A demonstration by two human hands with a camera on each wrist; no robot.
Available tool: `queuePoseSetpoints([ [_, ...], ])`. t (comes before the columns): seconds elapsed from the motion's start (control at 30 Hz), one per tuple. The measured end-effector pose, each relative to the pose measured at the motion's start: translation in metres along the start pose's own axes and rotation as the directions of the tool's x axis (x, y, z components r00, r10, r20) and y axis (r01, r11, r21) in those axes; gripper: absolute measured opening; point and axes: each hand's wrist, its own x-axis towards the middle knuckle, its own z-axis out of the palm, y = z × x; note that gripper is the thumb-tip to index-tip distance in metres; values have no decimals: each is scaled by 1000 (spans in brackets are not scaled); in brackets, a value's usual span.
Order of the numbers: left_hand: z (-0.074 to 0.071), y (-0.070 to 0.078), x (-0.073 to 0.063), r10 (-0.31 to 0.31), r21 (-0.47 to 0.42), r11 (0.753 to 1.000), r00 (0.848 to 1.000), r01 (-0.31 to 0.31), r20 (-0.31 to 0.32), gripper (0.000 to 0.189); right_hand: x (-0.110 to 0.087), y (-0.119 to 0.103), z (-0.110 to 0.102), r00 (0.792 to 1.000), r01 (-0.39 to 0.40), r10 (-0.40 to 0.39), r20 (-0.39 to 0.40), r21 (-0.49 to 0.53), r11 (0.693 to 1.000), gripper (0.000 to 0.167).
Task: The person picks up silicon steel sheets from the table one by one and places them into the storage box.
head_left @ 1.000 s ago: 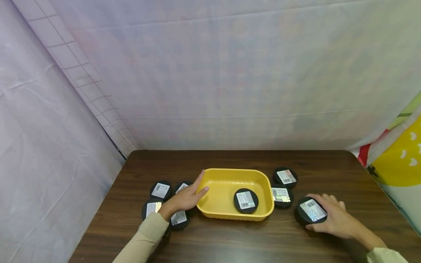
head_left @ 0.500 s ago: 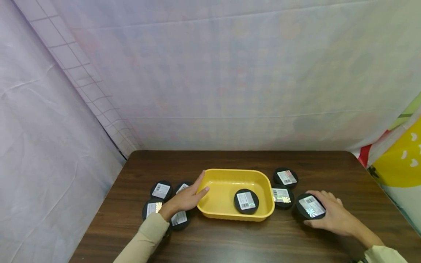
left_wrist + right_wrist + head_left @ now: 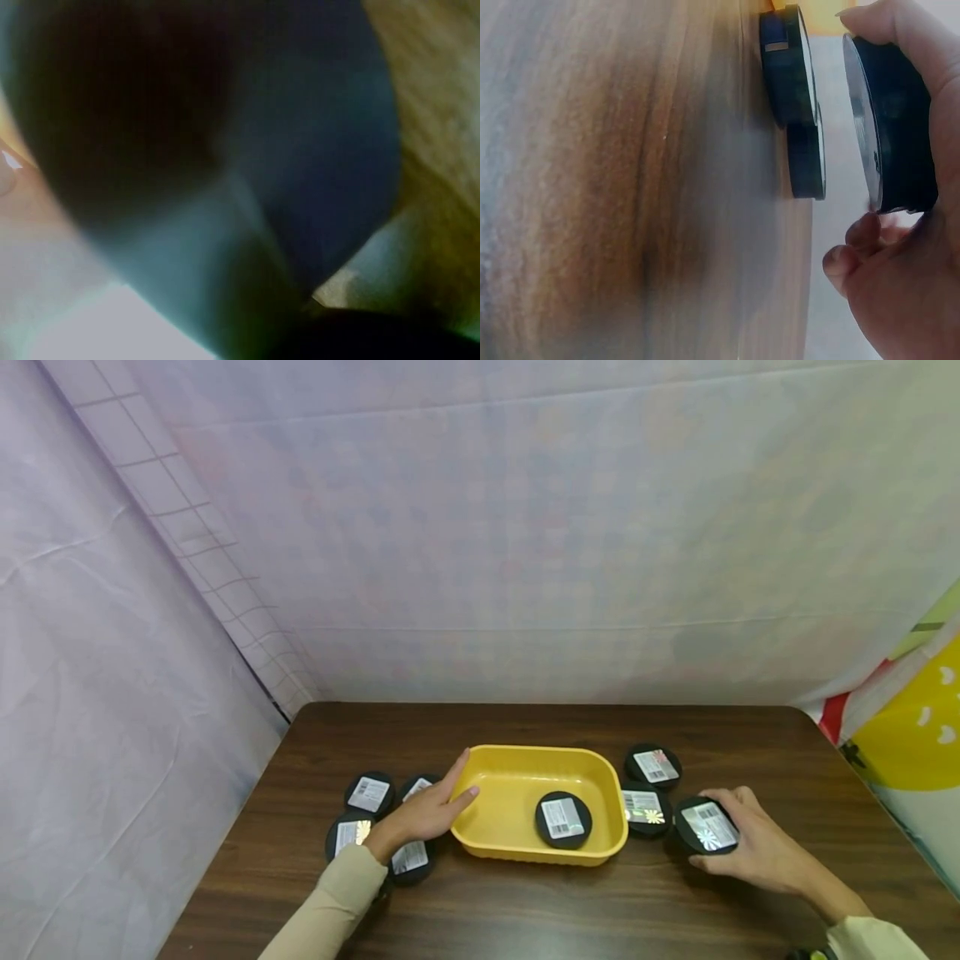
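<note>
My right hand (image 3: 757, 847) grips a black puck-shaped container (image 3: 693, 839) by its sides, thumb in front and fingers behind. A white barcode label with a shiny starburst faces up on it. In the right wrist view this container (image 3: 907, 127) is raised above the table, tilted a little. A yellow plastic tray (image 3: 495, 843) stands mid-table with one such container (image 3: 562, 820) inside, toward its right. My left hand (image 3: 423, 814) rests at the tray's left rim, fingers straight along it and thumb reaching over the inside. The left wrist view is dark and blurred.
Two black containers (image 3: 654, 765) stand just right of the tray, close together. Several more (image 3: 369, 794) are grouped at the left, partly hidden under my left arm. The brown wooden table (image 3: 540, 910) ends at a pale cloth backdrop (image 3: 480, 568).
My right hand with the black container has moved slightly left and away from me, toward the two beside the tray. The left hand and the tray have stayed in place.
</note>
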Motion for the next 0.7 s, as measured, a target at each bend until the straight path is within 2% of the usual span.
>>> queuePoseSetpoints([
  [0.23,-1,1,0,-6,-1,1000,1000,6,1,71,6,1,1,999,41,-41,1,19,999,87],
  [0.43,-1,2,0,-12,-1,1000,1000,12,2,71,12,-5,0,997,-15,10,70,72,997,86],
  [0.7,1,-1,1,-12,-1,1000,1000,12,-1,73,22,-13,-1,998,-2,-2,60,66,998,92],
])
